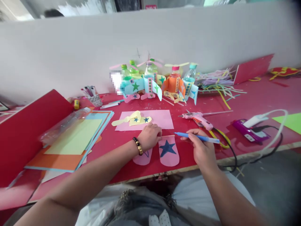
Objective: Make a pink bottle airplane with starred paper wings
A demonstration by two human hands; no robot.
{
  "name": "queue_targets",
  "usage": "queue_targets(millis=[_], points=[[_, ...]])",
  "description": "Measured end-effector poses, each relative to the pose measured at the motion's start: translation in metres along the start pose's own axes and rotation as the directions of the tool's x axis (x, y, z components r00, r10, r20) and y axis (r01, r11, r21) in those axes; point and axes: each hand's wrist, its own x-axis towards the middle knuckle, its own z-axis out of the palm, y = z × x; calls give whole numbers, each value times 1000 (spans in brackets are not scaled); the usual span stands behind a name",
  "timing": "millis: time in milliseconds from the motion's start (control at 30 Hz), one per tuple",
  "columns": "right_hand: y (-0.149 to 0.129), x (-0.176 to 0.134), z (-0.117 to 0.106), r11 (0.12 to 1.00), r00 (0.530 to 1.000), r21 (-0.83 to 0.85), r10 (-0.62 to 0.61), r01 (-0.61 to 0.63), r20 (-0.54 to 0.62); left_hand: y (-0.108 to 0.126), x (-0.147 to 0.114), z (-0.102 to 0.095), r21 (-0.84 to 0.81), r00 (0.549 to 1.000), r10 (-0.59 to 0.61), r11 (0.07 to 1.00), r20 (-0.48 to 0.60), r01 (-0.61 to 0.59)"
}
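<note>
From my remote seat I see the right hand [204, 150] closed around a slim blue plastic marker [208, 139], held just right of a round-ended pink paper cut-out with a dark blue star [168, 151], I judge to keep it ready for colouring. The left hand [150, 137] rests with fingers curled by that cut-out's upper end, probably steadying the paper; I cannot tell whether it pinches anything. Under its wrist lies a second pink paper cut-out with an outlined shape [141, 159]. The marker's long axis runs across the table, tip leftward; the starred cut-out's runs away from the wearer, rounded end nearest.
</note>
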Motion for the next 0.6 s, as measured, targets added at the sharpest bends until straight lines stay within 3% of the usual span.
queue_targets(millis=[100, 200, 300, 433, 500, 600], points=[[-1, -2, -1, 999, 999, 23, -24, 25, -27, -3, 2, -18, -49, 999, -30, 998, 27, 31], [1, -3, -2, 997, 998, 63, -45, 48, -47, -19, -9, -52, -93, 996, -83, 992, -15, 82], [5, -1, -1, 994, 998, 93, -51, 54, -42, -47, -38, -94, -142, 988, -149, 980, -47, 141], [10, 1, 2, 992, 999, 118, -43, 45, -23, -86, -91, -138, -193, 970, -242, 952, -9, 236], [10, 2, 3, 991, 999, 128, -38, 40, -22, -101, -116, -148, -205, 957, -288, 936, 18, 285], [10, 3, 4, 991, 999, 132, -35, 38, -28, -116, -141, -145, -203, 933, -355, 911, 58, 359]])
